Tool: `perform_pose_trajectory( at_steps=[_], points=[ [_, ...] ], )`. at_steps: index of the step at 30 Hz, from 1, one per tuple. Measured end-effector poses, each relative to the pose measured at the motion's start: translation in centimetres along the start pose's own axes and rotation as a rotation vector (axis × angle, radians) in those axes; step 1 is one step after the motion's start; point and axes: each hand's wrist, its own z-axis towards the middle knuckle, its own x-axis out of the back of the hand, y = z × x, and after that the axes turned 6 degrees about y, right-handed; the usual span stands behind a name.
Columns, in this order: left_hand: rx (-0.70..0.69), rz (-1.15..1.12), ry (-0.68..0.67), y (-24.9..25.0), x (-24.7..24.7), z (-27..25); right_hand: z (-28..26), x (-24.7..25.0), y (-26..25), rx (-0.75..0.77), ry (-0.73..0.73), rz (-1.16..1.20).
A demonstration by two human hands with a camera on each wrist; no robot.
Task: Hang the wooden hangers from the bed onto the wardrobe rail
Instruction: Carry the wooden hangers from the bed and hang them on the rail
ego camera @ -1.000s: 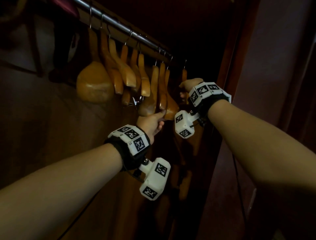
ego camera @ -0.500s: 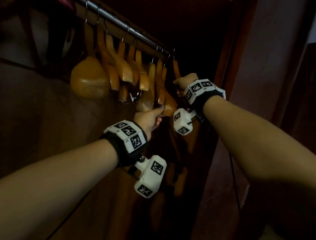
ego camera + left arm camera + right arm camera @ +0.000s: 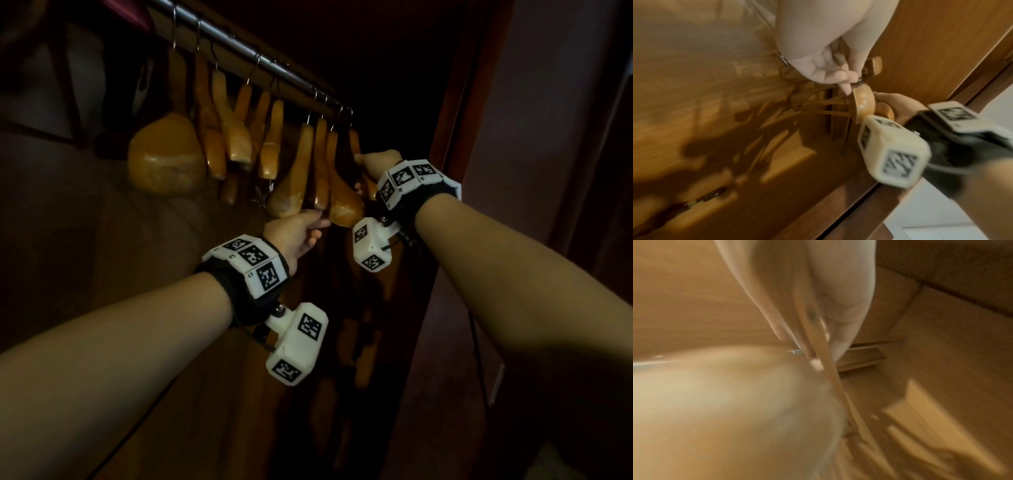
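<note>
- Wooden hangers [image 3: 318,171]: a row on the wardrobe rail [image 3: 219,32], which runs from upper left of the head frame toward centre; metal hooks over the rail, bodies hanging down.
- Last hanger [image 3: 356,145], centre of frame, at the right end of the row; its hook sits at the rail, whether fully seated is too dark to tell.
- Right hand [image 3: 378,164], centre right: fingers curled round that last hanger's arm, just below the neck. Right wrist view is blurred, shows only a thin wooden bar [image 3: 824,356] running through the fingers.
- Left hand [image 3: 296,233], centre: thumb and fingers pinch the lower end of a neighbouring hanger [image 3: 342,205]; left wrist view shows the fingertips [image 3: 846,87] on its rounded shoulder end [image 3: 863,100].
- Handling, judged: stiff, light, glossy varnish so a bit slippery; hanging ones look free to swing and knock neighbours. Best hold is the neck or arm near the hook, steering the hook.
- Wardrobe [image 3: 455,102]: dark wood interior, holds only the hanger row as far as visible; lower part too dark to read.
- Bed not in view.
</note>
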Motion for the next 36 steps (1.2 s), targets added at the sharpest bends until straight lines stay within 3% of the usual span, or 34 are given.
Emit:
perform_pose_trajectory(
  at_steps=[10,20,28,36],
  points=[
    [0.034,0.005,-0.018,-3.0,-1.2,-1.8,-5.9,3.8,3.0,0.103,0.058,-0.084],
    [0.255,-0.013,-0.193,-11.5,-10.0,-10.4,-15.2,13.8,9.5,0.038,0.087,0.119],
    [0.378,0.058,-0.348,-19.0,-22.0,-22.9,-23.2,30.9,18.6,-0.111,0.248,-0.006],
    [0.591,0.078,-0.586,-29.1,-39.0,-44.7,-34.8,56.6,28.7,-0.351,0.559,-0.081]
  ],
)
